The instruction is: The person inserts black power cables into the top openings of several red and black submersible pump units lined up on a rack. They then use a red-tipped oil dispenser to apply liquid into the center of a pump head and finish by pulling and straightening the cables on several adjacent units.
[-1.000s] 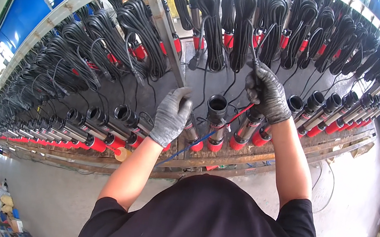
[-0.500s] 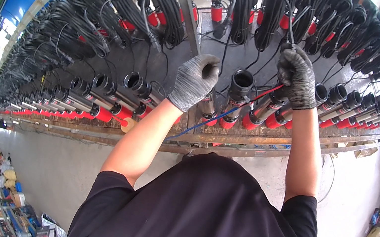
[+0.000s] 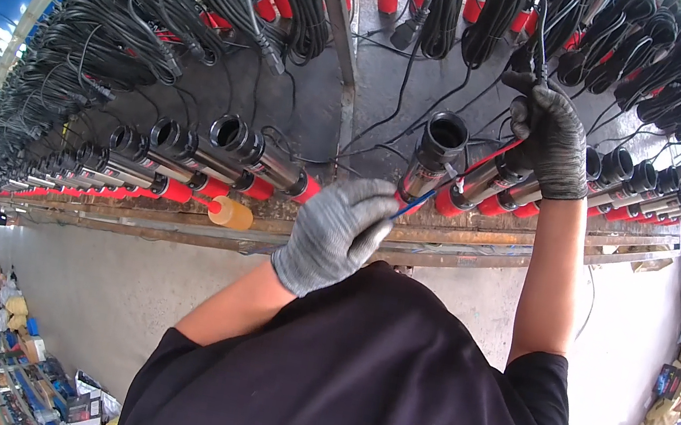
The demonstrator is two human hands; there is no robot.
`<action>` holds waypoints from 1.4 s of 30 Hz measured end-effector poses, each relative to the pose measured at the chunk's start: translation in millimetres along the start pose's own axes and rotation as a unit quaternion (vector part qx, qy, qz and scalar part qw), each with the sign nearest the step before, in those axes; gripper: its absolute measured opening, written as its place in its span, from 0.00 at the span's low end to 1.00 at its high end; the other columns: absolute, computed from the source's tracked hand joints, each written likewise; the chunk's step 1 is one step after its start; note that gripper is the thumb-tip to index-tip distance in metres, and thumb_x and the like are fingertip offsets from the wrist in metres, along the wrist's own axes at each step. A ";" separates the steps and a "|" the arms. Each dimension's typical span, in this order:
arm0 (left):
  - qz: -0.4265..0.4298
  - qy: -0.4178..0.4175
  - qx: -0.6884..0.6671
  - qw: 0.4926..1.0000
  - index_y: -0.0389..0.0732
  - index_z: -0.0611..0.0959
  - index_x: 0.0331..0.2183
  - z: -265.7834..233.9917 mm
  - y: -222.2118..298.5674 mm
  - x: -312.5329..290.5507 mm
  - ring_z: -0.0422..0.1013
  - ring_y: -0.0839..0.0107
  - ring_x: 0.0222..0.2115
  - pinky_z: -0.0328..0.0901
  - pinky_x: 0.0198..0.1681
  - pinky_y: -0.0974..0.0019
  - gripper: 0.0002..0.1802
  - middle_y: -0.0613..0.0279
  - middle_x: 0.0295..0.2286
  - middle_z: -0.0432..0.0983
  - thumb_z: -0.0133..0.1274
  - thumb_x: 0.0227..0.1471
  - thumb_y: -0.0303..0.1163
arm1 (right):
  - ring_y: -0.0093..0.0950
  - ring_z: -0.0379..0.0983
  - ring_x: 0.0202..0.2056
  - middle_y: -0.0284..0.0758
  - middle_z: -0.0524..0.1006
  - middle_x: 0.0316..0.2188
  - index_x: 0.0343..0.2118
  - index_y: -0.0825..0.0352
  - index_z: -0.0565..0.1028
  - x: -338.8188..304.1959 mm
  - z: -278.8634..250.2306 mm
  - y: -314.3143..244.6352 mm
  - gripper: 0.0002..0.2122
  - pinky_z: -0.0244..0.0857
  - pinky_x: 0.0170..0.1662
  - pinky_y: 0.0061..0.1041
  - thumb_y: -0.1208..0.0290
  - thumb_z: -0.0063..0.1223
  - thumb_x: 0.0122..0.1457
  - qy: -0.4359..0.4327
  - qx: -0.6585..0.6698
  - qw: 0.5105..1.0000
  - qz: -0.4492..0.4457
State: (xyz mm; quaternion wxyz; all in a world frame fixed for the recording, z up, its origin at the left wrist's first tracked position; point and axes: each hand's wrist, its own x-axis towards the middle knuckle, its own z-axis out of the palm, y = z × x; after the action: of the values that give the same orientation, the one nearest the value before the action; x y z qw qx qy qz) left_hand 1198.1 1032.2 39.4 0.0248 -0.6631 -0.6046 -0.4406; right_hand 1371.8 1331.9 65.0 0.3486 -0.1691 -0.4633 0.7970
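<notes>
My left hand [image 3: 335, 234], in a grey knit glove, is closed around a thin blue hose [image 3: 415, 206] low in front of the bench edge. The hose runs up to the right and meets a thin red line [image 3: 486, 158] by a small white fitting. That red line leads into my right hand [image 3: 553, 140], gloved in darker grey. Its fingers are closed on a black cable [image 3: 545, 50] that rises from the grip; the part inside the hand is hidden. Between my hands leans a steel pump [image 3: 432, 158] with a black open-ended collar.
Rows of similar pumps [image 3: 264, 159] with red ends line the bench front. Coiled black cables [image 3: 173, 0] crowd the far side. A metal post [image 3: 337, 18] stands mid-bench, and loose cords cross the grey top [image 3: 376, 83]. A yellowish bottle [image 3: 230, 213] lies near the edge.
My left hand has come down toward me, from beside the pumps onto the blue hose. My right hand has shifted slightly right and still grips the cable. The view has moved a little.
</notes>
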 end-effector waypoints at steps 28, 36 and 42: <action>-0.057 0.093 0.029 0.994 0.38 0.81 0.33 -1.1 -19.3 -16.1 0.77 0.56 0.31 0.72 0.38 0.57 0.02 0.54 0.30 0.81 0.56 0.54 0.25 | 0.23 0.71 0.27 0.40 0.81 0.30 0.49 0.76 0.79 -3.2 21.3 -0.6 0.18 0.65 0.33 0.18 0.65 0.51 0.66 0.058 -0.018 0.998 -0.017; -0.063 0.098 0.040 0.992 0.38 0.81 0.33 -2.6 -21.1 -18.4 0.77 0.56 0.31 0.72 0.38 0.58 0.02 0.54 0.31 0.81 0.55 0.56 0.25 | 0.23 0.73 0.29 0.42 0.82 0.35 0.50 0.80 0.77 -4.6 13.8 -1.0 0.20 0.66 0.33 0.18 0.64 0.51 0.68 0.041 -0.035 0.998 -0.028; -0.055 0.120 0.030 0.991 0.39 0.82 0.33 -2.5 -23.6 -23.3 0.77 0.53 0.30 0.72 0.36 0.54 0.06 0.54 0.30 0.80 0.60 0.50 0.24 | 0.19 0.64 0.23 0.34 0.75 0.25 0.49 0.80 0.77 -5.9 14.3 -2.2 0.20 0.58 0.27 0.16 0.62 0.48 0.70 0.023 -0.047 0.999 -0.002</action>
State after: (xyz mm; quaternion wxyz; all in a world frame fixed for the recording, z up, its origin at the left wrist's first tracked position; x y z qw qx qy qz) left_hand 1180.0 1018.9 14.7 0.0924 -0.5703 -0.6457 -0.4992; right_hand 1368.3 1319.6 73.9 0.3525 -0.2025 -0.4926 0.7695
